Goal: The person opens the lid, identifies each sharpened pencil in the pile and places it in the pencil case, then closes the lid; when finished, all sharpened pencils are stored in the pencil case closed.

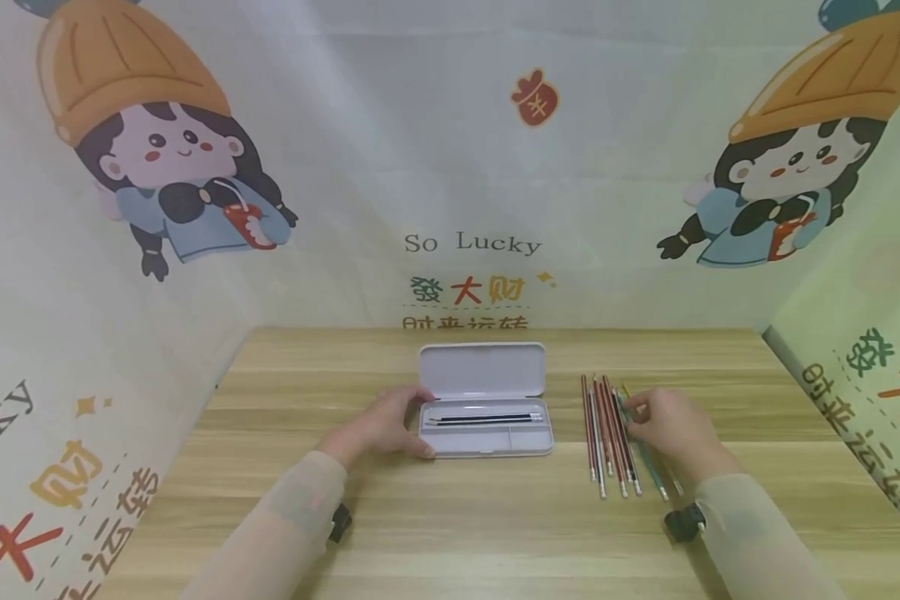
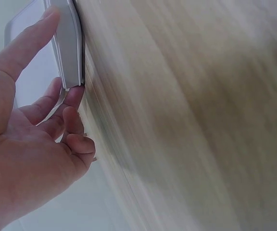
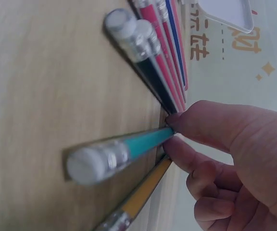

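An open white pencil case (image 1: 461, 444) lies on the table with its lid (image 1: 482, 369) tipped back. Black-and-white pencils (image 1: 487, 420) lie in its long rear compartment. My left hand (image 1: 388, 422) grips the case's left end, thumb at the front corner and fingers at the back. To the right, my right hand (image 1: 675, 427) pinches a teal pencil (image 3: 145, 143) between thumb and index finger, its white eraser end pointing toward me. A yellow pencil (image 3: 143, 193) lies on one side of it and a black pencil (image 3: 155, 79) on the other.
Several red and dark pencils (image 1: 607, 433) lie in a loose bunch between case and right hand, erasers toward me. The wooden table (image 1: 495, 533) meets a printed cloth backdrop (image 1: 345, 183) at its back edge, with cloth on both sides too.
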`<action>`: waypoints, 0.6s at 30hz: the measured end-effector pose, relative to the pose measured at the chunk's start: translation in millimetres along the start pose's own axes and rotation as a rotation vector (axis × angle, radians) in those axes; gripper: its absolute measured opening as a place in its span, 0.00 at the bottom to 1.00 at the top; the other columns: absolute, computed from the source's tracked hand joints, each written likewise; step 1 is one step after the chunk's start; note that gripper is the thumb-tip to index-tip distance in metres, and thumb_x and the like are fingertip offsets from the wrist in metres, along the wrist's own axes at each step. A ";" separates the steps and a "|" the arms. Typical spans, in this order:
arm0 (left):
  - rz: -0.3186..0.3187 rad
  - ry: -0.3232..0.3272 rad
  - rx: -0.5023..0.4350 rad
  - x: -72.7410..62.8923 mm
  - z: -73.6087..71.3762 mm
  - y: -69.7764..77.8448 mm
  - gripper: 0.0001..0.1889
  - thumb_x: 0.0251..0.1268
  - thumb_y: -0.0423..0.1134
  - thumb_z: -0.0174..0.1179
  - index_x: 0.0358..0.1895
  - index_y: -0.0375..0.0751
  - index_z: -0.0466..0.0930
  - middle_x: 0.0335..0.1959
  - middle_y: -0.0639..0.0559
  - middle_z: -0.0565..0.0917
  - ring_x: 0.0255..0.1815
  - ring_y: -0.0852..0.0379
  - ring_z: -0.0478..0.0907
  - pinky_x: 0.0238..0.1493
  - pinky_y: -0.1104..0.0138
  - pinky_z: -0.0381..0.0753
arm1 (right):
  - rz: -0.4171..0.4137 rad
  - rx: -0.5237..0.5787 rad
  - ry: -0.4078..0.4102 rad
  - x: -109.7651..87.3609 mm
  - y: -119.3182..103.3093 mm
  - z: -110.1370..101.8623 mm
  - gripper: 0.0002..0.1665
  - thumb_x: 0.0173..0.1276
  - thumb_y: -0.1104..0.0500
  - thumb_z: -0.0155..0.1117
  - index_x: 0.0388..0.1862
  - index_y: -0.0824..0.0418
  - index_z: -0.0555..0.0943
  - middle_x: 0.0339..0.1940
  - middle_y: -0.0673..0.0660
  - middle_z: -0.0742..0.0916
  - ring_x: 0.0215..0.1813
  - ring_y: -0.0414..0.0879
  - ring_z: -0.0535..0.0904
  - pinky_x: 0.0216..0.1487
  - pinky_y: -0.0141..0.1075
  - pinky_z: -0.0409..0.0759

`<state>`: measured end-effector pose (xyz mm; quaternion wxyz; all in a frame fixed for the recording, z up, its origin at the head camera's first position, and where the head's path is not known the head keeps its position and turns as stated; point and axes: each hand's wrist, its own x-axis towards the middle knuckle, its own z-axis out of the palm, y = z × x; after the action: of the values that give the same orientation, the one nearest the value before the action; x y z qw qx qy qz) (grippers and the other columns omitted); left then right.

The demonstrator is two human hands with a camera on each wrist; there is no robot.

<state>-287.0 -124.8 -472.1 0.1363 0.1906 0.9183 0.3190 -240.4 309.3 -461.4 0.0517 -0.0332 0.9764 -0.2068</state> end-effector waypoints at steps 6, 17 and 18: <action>0.001 0.001 0.016 1.4 0.2 -1.3 0.45 0.40 0.41 0.85 0.67 0.39 0.74 0.68 0.39 0.77 0.73 0.39 0.70 0.80 0.46 0.64 | 0.004 0.020 0.021 1.2 -1.6 -0.8 0.21 0.60 0.59 0.74 0.52 0.66 0.86 0.39 0.64 0.91 0.36 0.51 0.87 0.39 0.50 0.88; 0.001 -0.001 0.013 -0.1 -0.7 1.5 0.45 0.39 0.40 0.85 0.67 0.38 0.74 0.68 0.39 0.78 0.73 0.39 0.70 0.80 0.46 0.63 | 0.024 0.024 0.040 -2.5 -6.8 -5.5 0.25 0.63 0.56 0.70 0.59 0.62 0.84 0.44 0.63 0.91 0.33 0.47 0.85 0.29 0.40 0.83; 0.003 -0.001 0.013 -0.5 -0.9 2.0 0.45 0.39 0.40 0.85 0.67 0.38 0.74 0.68 0.39 0.78 0.73 0.39 0.70 0.80 0.46 0.63 | 0.021 0.019 0.046 -2.8 -7.4 -5.2 0.25 0.63 0.56 0.70 0.59 0.61 0.85 0.43 0.62 0.92 0.32 0.46 0.85 0.28 0.38 0.82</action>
<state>-286.4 -124.1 -470.1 0.1351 0.1932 0.9200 0.3131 -237.9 304.9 -453.4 0.0315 -0.0175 0.9756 -0.2164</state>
